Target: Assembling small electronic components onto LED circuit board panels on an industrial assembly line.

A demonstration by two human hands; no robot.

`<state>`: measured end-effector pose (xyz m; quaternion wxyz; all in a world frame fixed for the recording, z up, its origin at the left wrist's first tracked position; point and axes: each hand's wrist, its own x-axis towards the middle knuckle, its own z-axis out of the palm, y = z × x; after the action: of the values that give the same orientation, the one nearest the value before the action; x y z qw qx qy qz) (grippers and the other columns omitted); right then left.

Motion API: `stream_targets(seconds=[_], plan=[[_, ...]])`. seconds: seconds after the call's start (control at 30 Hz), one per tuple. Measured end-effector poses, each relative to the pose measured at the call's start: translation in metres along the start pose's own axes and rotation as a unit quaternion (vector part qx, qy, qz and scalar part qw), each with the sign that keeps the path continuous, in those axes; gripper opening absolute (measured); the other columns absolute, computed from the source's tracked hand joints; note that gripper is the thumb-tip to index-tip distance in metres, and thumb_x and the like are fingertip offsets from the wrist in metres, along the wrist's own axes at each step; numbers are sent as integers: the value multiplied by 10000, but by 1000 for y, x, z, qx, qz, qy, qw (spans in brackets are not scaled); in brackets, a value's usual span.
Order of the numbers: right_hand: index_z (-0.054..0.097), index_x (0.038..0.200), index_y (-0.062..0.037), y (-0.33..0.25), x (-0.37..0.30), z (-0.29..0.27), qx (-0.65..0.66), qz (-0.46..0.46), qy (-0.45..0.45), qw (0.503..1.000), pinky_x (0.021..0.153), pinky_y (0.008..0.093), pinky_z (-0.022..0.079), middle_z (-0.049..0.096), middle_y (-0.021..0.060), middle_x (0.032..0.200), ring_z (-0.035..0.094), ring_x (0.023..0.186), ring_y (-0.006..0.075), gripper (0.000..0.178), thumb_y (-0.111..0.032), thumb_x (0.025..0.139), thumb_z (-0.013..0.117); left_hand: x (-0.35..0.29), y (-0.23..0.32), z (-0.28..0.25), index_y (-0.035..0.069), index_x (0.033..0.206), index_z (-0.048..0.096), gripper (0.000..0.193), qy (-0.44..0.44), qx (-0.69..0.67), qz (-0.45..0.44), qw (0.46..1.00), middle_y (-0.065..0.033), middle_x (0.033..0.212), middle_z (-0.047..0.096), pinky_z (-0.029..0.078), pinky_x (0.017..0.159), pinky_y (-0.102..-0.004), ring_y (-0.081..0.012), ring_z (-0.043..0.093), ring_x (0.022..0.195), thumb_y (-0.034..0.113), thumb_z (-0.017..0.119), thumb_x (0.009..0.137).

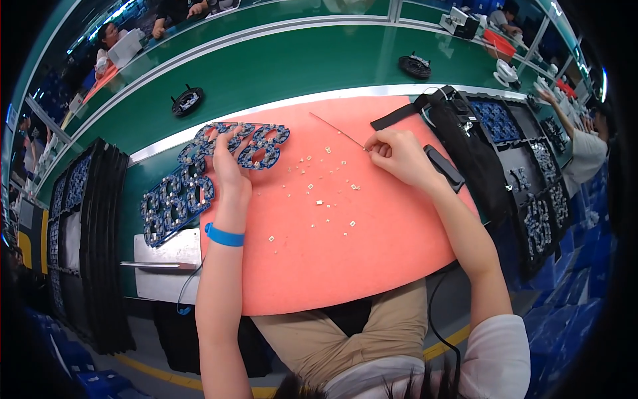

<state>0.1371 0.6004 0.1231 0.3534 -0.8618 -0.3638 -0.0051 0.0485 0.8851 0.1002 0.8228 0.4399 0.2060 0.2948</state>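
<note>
My left hand point(229, 163) grips a blue panel of circuit boards point(269, 147) shaped like joined figure eights, lifted at the left of a pink foam mat point(299, 266). A blue band circles my left wrist. A second such board panel point(174, 203) lies at the mat's left edge, partly beside my forearm. In my right hand point(402, 159) a thin reddish-brown stick point(335, 128) is pinched between thumb and fingers, its far end pointing up and left over the mat. Several tiny pale chips point(319, 202) and small square frames are scattered on the mat between my hands.
Black trays of boards stand in a stack at left point(86, 226) and at right point(525, 166). A black phone-like object point(444, 167) lies by my right wrist. Beyond, a green conveyor point(299, 66) carries black round parts point(188, 100). A metal plate point(166, 253) sits at left. Other people work around.
</note>
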Motion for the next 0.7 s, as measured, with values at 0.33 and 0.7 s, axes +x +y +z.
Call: stream_targets(seconds=[0.33,0.7], plan=[[645,874,34,8,-2,2,-14,-17,64,998,587,238,476,617,82,712,581,617,119,148,-2,734,610,2,-2,-3,99,1389,226,659,-9,7,-4,1000,-105,1173,552,512,806,-328,-228,526,1085,194,528,811],[644,859,37,-8,-14,4,51,4,-13,999,604,248,486,624,96,723,604,641,128,136,5,735,600,1,-2,-1,78,1363,266,600,10,-1,1,1000,-117,1171,564,512,816,-312,-239,563,1040,141,515,821]])
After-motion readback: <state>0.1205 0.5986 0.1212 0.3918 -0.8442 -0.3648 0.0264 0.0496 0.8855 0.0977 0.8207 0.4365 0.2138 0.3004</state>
